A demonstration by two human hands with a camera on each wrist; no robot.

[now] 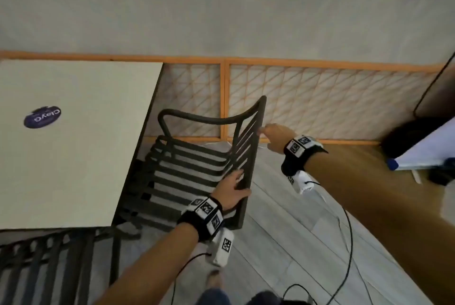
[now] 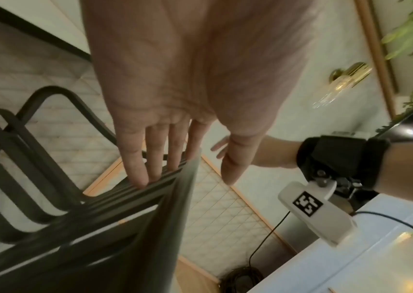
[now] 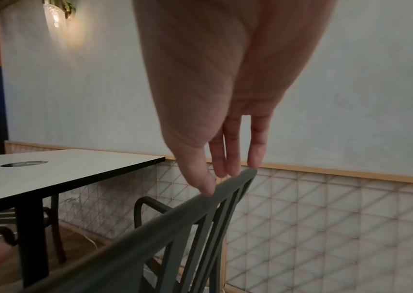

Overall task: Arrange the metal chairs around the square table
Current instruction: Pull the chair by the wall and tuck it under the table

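Straight fingers of the right hand rest on the top rail of the chair – holding nothing. The left hand lies flat on the backrest, fingers spread, probably to push the chair in. It stands beside the desk, seat partly under – both arms reach forward.

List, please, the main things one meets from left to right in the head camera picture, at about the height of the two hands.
square table → chair → left hand → right hand → white board
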